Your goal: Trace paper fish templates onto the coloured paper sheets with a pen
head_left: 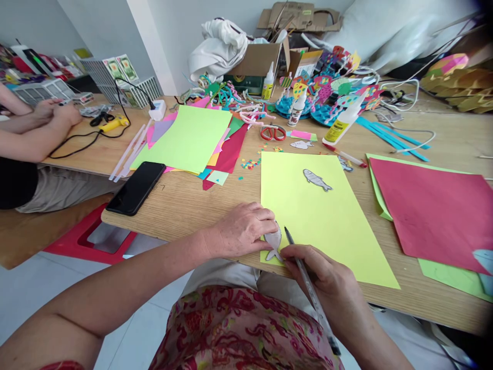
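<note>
My left hand (244, 228) presses a grey paper fish cutout (273, 240) onto a yellow sheet of paper (339, 236) near its lower left corner, fingers curled and thumb close to the tail. A pen (309, 289) with a clear barrel is gripped in my right hand (333, 280). Its dark tip points up beside the fish's right edge, but whether it touches the paper I cannot tell. Farther up the same sheet lies a second fish cutout (317, 180). A third, whitish fish cutout (301, 145) rests on the table beyond the sheet.
Left are a black phone (136, 188) and stacked coloured paper (188, 136). Beyond the sheet sit red-handled scissors (273, 132), a glue bottle (344, 121) and a red-capped pen (346, 155). Red paper (435, 210) lies right. Another person's hands (57, 110) work at far left.
</note>
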Tool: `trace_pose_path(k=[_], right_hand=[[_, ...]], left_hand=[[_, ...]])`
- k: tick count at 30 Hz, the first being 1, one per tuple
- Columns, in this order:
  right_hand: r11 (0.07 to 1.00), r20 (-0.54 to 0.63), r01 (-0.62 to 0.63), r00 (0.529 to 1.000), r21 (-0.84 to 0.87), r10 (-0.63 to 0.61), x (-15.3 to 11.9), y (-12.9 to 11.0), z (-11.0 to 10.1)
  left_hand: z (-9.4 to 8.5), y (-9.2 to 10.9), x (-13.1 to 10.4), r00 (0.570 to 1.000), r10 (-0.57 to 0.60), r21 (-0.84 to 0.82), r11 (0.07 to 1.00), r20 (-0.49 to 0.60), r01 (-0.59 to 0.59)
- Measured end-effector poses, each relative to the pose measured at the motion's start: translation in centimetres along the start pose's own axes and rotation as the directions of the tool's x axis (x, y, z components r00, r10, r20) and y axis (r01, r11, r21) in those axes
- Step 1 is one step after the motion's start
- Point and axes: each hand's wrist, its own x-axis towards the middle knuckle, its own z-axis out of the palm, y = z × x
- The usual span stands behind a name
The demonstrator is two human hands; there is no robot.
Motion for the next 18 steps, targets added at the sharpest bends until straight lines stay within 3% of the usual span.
trace_pose_path(k=[18], right_hand=[[1.0,0.001,-0.009,1.0,-0.017,0.009,-0.46,-0.31,0.21]], left_hand=[[-0.34,0.25,0.2,0.998,-0.052,-0.037,0.998,0.039,0.054]])
